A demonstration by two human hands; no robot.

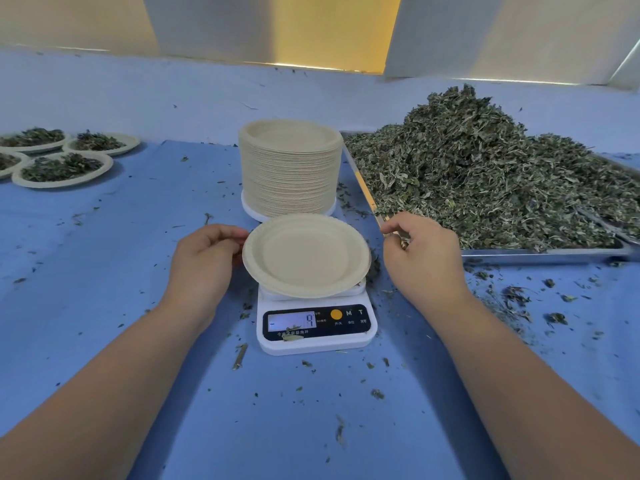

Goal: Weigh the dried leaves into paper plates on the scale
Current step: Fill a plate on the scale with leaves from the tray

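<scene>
On the scale (pixel 315 327) at the middle of the surface (pixel 121 278) sits a paper plate (pixel 306 254), our left hand (pixel 206 261) pinching its left rim; our right hand (pixel 422 254) hovers, fingers curled, by the near corner of the tray (pixel 540 251) heaped with dried leaves (pixel 485 174); whether it grips anything, we cannot tell

A bare cream paper plate (pixel 306 254) rests on the white scale (pixel 315 327); dried green leaves (pixel 485 174) lie heaped in a tray (pixel 540 252) to the right.

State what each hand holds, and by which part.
Left hand holds the plate at its left rim. Right hand curls near the tray; whether it holds anything cannot be told.
</scene>
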